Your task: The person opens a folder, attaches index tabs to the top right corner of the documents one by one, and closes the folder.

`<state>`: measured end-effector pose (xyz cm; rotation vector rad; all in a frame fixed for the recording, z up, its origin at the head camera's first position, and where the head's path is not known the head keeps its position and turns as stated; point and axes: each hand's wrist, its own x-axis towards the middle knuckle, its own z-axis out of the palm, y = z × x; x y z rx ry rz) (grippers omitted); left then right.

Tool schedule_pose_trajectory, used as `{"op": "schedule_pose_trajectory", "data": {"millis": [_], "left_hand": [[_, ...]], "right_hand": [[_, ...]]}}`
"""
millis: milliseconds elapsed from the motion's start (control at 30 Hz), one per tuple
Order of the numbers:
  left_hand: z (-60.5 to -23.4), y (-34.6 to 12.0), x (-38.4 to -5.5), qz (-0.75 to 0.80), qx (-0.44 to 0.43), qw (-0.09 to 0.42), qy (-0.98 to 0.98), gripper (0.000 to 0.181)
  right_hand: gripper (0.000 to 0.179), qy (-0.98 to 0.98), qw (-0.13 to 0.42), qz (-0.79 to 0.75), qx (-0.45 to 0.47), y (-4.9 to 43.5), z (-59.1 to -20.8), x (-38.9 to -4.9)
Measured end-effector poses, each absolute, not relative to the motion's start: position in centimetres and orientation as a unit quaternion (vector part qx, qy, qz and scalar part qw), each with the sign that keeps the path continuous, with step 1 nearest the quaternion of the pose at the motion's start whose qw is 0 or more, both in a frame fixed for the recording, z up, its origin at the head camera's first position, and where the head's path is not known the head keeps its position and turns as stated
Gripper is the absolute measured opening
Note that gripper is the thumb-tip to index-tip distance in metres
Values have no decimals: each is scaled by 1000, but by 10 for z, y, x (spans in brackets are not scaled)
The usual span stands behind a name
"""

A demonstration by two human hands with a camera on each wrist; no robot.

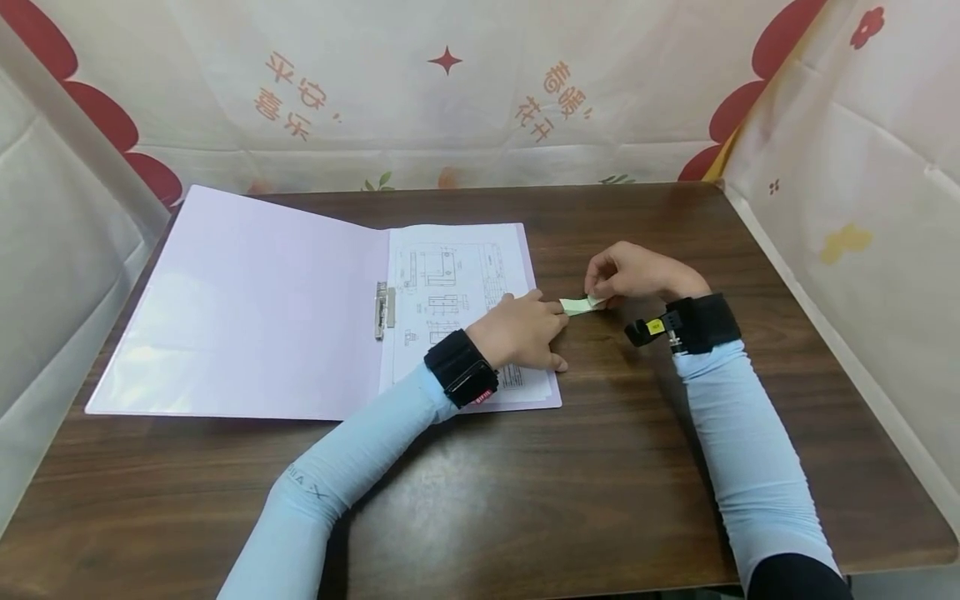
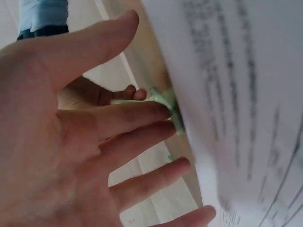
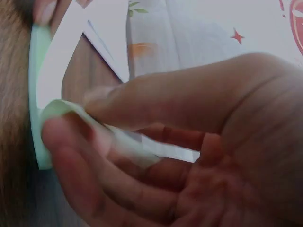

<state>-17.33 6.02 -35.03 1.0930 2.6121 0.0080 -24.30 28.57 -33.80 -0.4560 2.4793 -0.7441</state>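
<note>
My left hand (image 1: pixel 521 329) lies across the right edge of a printed drawing sheet (image 1: pixel 412 350), its fingers mostly straight. Its fingertips touch the left end of a pale green sticky-note strip (image 1: pixel 576 307) on the table. At the strip's other end, my right hand (image 1: pixel 637 271) pinches a curled green leaf (image 3: pixel 59 108) between thumb and fingers. In the right wrist view that leaf bends up from the rest of the strip, and a white tail runs under the palm. The left wrist view has the strip partly hidden behind the left fingers.
An open lilac folder (image 1: pixel 247 317) with a metal clip (image 1: pixel 385 308) holds the drawing sheets. It lies on a brown wooden table (image 1: pixel 525 500). White patterned cloth (image 1: pixel 450 108) hangs at the back and both sides.
</note>
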Motion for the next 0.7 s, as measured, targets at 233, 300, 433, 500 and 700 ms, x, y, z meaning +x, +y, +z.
{"op": "schedule_pose_trajectory", "data": {"millis": [233,300,433,500,700], "left_hand": [[-342,54,-176,16,372,112,921,53],[-344,56,-176,9,377,97,921,54],[-352,59,-174,-8,386,101,917,56],[-354,61,-173,-14,383,106,918,54],[-356,64,-172,-18,372,101,923,52]], "right_hand": [[7,923,243,-245,-167,280,-339,-243],[10,922,244,-246,-173,279,-340,-244],[13,922,242,-247,-177,279,-341,-244],[13,924,238,-246,-171,281,-341,-243],[11,934,239,-226,-136,295,-338,-245]]}}
